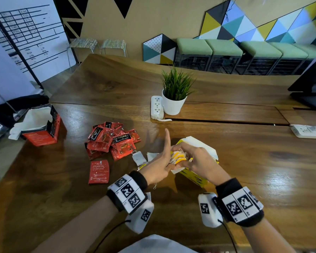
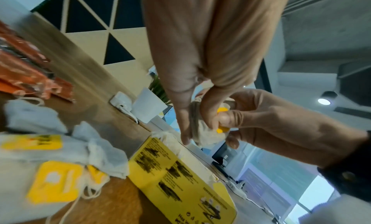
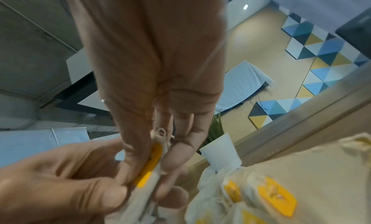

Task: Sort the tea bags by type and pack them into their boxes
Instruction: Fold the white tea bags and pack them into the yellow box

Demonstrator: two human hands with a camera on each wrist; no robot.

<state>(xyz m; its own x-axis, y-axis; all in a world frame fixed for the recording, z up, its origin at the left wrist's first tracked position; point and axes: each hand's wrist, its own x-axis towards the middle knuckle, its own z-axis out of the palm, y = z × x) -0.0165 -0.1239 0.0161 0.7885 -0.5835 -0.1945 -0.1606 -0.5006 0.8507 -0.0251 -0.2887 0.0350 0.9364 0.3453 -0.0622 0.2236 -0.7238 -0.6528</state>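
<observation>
Both hands meet over the open yellow box, which lies on its side on the table. Between them is a small bundle of white tea bags with yellow tags. My right hand pinches the bundle from the right, and its fingers close on a yellow tag. My left hand grips the same bundle with thumb and curled fingers, its index finger pointing straight up. More yellow-tag bags lie inside the box. Loose ones sit left of it. Red sachets are piled further left.
An open red box stands at the table's left edge. A single red sachet lies near my left wrist. A potted plant and a white power strip stand behind; another strip is at the far right.
</observation>
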